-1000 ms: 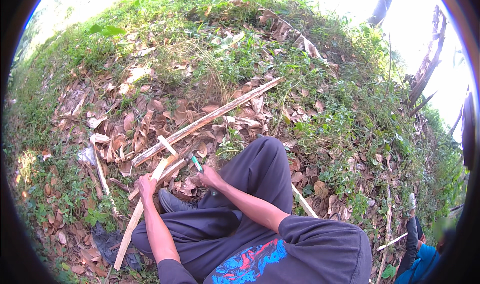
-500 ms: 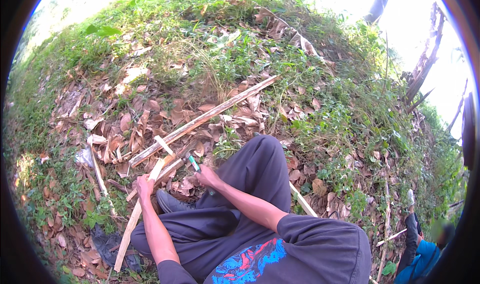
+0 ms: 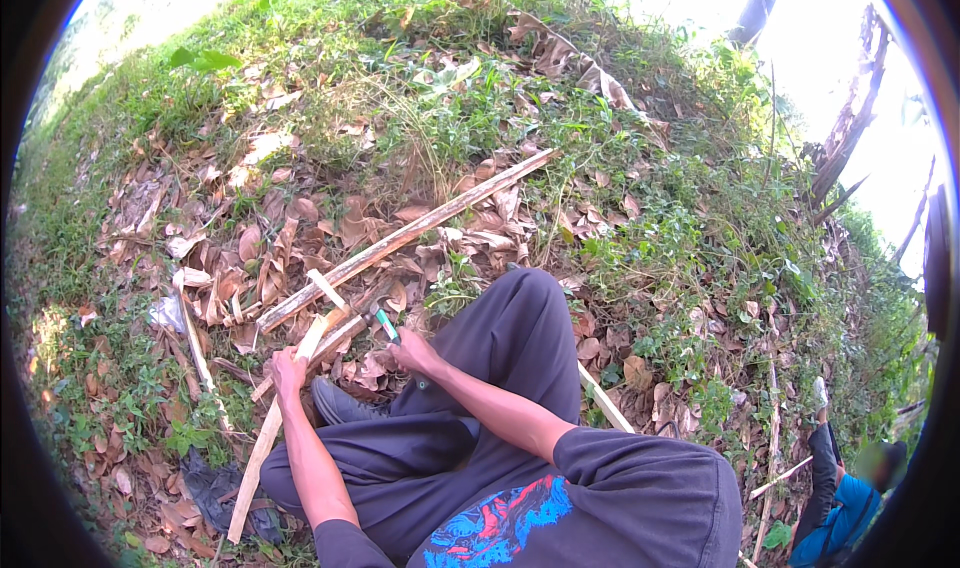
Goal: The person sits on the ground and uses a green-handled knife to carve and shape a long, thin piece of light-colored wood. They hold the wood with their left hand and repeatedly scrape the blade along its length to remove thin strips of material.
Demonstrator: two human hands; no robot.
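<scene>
My left hand (image 3: 289, 370) is closed round a long pale wooden strip (image 3: 255, 468), which slants from beside my left knee up toward the leaves ahead. My right hand (image 3: 413, 352) grips a hammer (image 3: 386, 324) by its green-banded handle. The hammer's dark head lies close to a brown piece of wood (image 3: 343, 336) beside the strip's upper end. A short pale slat (image 3: 327, 290) crosses just beyond that end. Whether the hammer touches the wood I cannot tell.
A long split pole (image 3: 410, 236) lies on the dry leaves ahead. Another pale strip (image 3: 603, 400) lies right of my bent leg. Dark cloth (image 3: 215, 493) and a clear plastic bag (image 3: 168, 315) are at the left. Another person (image 3: 845, 508) sits at the lower right.
My hands, the hammer and the wooden strip stay almost where they were. The person at the lower right has shifted slightly.
</scene>
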